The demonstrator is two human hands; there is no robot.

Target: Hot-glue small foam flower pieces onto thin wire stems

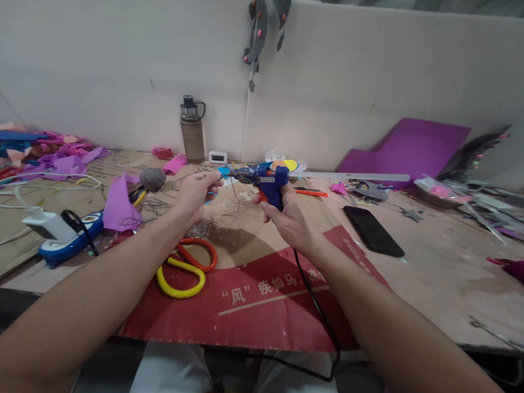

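Observation:
My right hand [285, 214] is wrapped round the handle of a blue hot glue gun [273, 182], its fingers by the orange trigger. The gun's nozzle end, crusted with residue, points left toward my left hand [199, 191]. Thumb and fingers of that hand are pinched on a small bright blue piece [224, 171], right at the nozzle; whether the two touch I cannot tell. A black cord [312, 296] runs down from the gun over the red-printed cardboard [249, 316]. Scissors with red and yellow handles [182, 279] lie below my left forearm.
On the left are a blue power strip [71, 241] with a white plug, a grey yarn ball [153, 179] and purple scraps [121, 203]. A bottle [192, 131] stands behind. To the right lie a phone [372, 230], an orange cutter [311, 192] and a purple sheet [410, 147].

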